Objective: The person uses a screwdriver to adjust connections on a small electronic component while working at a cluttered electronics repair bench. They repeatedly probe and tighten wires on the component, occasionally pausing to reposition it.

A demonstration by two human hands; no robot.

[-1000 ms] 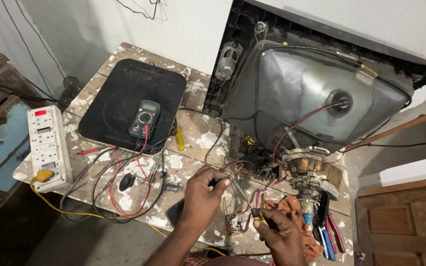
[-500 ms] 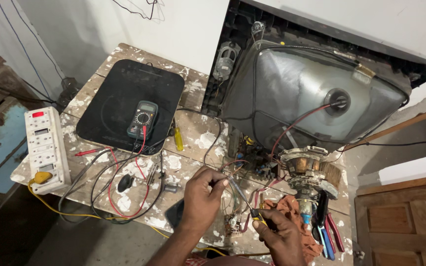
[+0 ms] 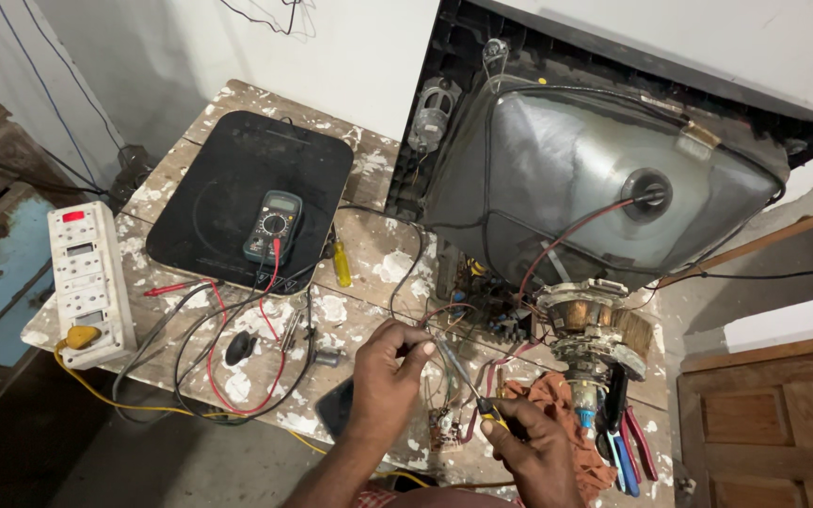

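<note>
Multimeter (image 3: 273,226) on cooktop (image 3: 228,179), left of tube (image 3: 576,179)

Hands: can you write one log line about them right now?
left hand: pinching thin wire | right hand: holding screwdriver | near: circuit board | bench: multimeter

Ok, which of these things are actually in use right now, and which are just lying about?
In use:
left hand pinching wires
right hand holding a screwdriver
circuit board under the picture tube

Lying about:
multimeter on the black panel
power strip
yellow screwdriver
pliers
</note>
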